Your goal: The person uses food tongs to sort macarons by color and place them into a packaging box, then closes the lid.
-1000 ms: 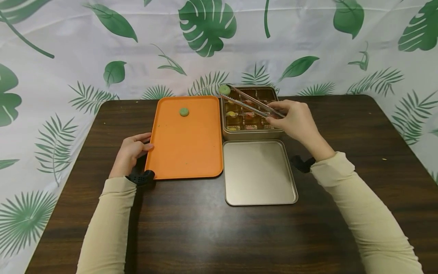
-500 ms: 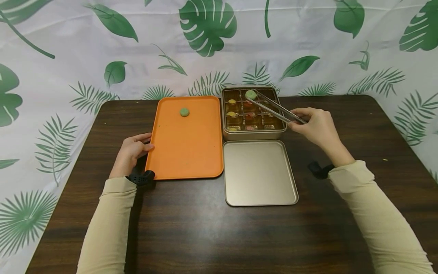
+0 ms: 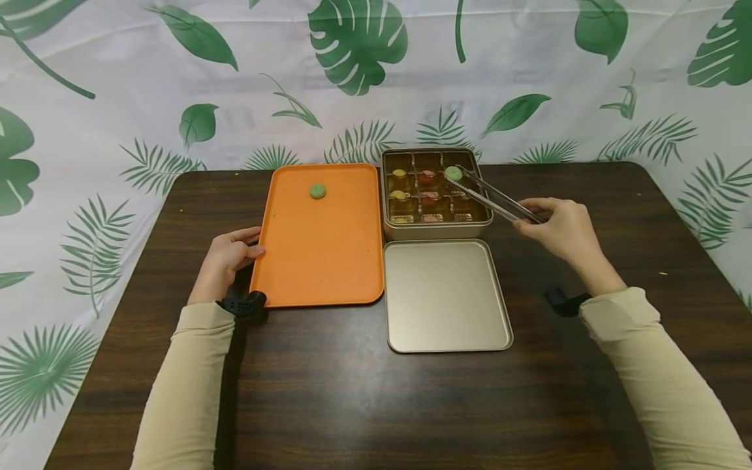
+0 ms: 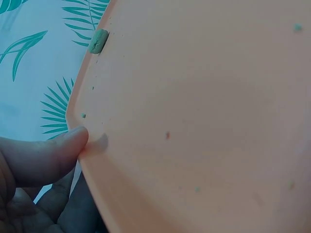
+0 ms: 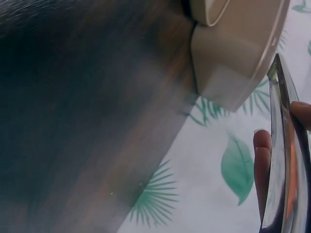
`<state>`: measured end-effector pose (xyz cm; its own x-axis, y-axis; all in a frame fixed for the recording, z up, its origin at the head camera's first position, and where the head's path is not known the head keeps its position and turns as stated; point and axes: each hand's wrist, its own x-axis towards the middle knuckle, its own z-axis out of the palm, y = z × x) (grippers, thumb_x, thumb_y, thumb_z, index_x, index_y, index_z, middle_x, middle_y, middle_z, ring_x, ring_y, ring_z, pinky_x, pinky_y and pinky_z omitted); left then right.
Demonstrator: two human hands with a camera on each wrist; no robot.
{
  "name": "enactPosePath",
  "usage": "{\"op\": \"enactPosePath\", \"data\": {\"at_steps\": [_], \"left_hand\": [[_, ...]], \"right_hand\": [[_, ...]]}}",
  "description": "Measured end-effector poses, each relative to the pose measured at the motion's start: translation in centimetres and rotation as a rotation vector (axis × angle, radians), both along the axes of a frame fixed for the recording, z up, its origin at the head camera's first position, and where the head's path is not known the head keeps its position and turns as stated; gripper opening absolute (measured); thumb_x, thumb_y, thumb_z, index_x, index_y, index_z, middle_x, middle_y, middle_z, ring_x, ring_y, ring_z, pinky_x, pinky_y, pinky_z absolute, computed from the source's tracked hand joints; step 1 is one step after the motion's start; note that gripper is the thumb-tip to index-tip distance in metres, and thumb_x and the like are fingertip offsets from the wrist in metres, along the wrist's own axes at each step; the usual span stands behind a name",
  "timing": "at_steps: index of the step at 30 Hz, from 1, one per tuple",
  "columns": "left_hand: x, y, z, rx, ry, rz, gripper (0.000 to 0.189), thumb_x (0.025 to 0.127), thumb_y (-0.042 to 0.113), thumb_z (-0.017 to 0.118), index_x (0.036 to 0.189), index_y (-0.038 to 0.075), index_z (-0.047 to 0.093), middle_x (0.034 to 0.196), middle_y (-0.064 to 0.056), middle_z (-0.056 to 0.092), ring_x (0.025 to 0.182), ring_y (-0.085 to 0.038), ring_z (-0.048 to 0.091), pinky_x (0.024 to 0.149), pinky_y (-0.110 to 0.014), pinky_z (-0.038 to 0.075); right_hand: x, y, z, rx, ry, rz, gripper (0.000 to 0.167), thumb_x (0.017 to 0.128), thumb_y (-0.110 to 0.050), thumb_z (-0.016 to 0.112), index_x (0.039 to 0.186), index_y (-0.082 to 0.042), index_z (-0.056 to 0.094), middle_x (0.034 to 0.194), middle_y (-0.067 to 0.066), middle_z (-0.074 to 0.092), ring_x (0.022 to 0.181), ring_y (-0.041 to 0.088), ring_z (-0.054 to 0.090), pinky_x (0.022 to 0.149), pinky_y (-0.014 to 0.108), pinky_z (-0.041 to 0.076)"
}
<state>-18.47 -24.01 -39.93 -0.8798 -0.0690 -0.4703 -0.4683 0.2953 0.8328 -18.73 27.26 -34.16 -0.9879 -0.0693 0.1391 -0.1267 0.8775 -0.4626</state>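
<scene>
My left hand (image 3: 226, 262) grips the left edge of an orange tray (image 3: 322, 254), thumb on the rim, as the left wrist view shows. Near the tray's far edge lies a green macaron (image 3: 317, 190). My right hand (image 3: 564, 230) holds metal tongs (image 3: 487, 203), reaching in from the right. Their tips pinch another green macaron (image 3: 453, 173) over the right column of a divided gold tin (image 3: 437, 232). Whether it touches the insert cannot be told. Yellow and reddish pieces sit in the tin's left and middle columns. In the right wrist view, fingers flank the tongs (image 5: 279, 160).
A flat gold lid (image 3: 448, 297) lies in front of the tin, beside the tray. Small crumbs dot the tray. The dark wooden table (image 3: 352, 398) ends at a leaf-patterned backdrop (image 3: 252, 72) just behind tray and tin.
The right hand has moved right and toward me. The tongs have carried the green macaron from the tin's far left corner to its right column. The left hand and tray stay still.
</scene>
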Motion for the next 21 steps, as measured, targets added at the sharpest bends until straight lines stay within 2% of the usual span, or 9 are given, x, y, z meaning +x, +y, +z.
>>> {"op": "enactPosePath", "data": {"at_steps": [4,10,14,21], "left_hand": [[-0.03,-0.02,-0.04,-0.002,0.001,-0.001,0.057,0.098,0.005,0.046,0.151,0.012,0.027,0.155,-0.012,0.032,0.1,-0.004,0.053,0.11,-0.031,0.042],[-0.13,-0.04,-0.13,-0.005,-0.003,0.009,0.057,0.098,0.006,0.047,0.151,0.012,0.027,0.155,-0.012,0.032,0.108,-0.009,0.053,0.11,-0.031,0.042],[-0.16,0.02,-0.13,-0.002,-0.011,0.015,0.057,0.098,0.006,0.047,0.151,0.012,0.027,0.156,-0.011,0.032,0.114,-0.013,0.051,0.111,-0.033,0.04],[-0.16,0.08,-0.1,-0.001,-0.009,0.015,0.057,0.098,0.006,0.047,0.151,0.012,0.027,0.155,-0.011,0.032,0.111,-0.011,0.052,0.112,-0.033,0.04]], "right_hand": [[0.2,0.42,-0.16,0.006,-0.019,-0.009,0.041,0.084,-0.019,0.07,0.12,0.001,0.065,0.103,0.03,0.068,0.089,0.042,0.064,0.061,0.038,0.051],[0.21,0.72,-0.37,-0.002,-0.03,-0.029,0.041,0.084,-0.02,0.07,0.12,0.001,0.065,0.102,0.031,0.068,0.086,0.041,0.064,0.054,0.028,0.045],[0.15,0.83,-0.62,-0.006,-0.045,-0.038,0.041,0.085,-0.021,0.07,0.12,0.0,0.065,0.102,0.031,0.068,0.084,0.04,0.064,0.053,0.027,0.044],[0.1,0.89,-0.78,-0.014,-0.057,-0.048,0.042,0.085,-0.021,0.069,0.121,0.001,0.064,0.105,0.032,0.067,0.088,0.041,0.064,0.054,0.026,0.043]]}}
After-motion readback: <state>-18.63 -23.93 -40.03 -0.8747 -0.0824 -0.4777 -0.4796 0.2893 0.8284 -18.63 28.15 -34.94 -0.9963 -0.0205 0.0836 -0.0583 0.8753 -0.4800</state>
